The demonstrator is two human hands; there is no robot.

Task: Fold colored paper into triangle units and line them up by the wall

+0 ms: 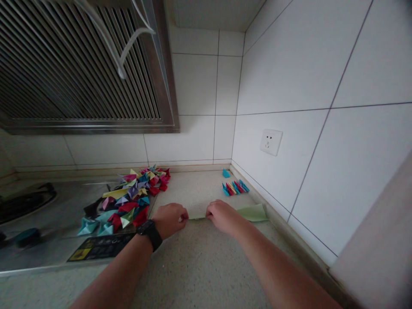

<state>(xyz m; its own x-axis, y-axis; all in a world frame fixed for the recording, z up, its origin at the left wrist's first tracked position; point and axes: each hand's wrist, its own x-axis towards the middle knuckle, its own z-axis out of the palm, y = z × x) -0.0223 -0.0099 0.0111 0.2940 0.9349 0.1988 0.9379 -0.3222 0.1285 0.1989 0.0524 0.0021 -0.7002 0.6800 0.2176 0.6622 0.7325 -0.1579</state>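
Got a desk [193, 274] here, then a stove [54, 242] at left under a paper pile [132, 191]. Also got a green strip [251, 213] along the desk, pinched in left hand [170, 220] and right hand [221, 218], in front of a folded row [235, 187].

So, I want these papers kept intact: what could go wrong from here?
Pulling could tear the green paper strip, pinched by the left hand and right hand. The watch sits close to the folded paper pile; a bump might scatter pieces. Part lies on the stove, where heat could scorch it.
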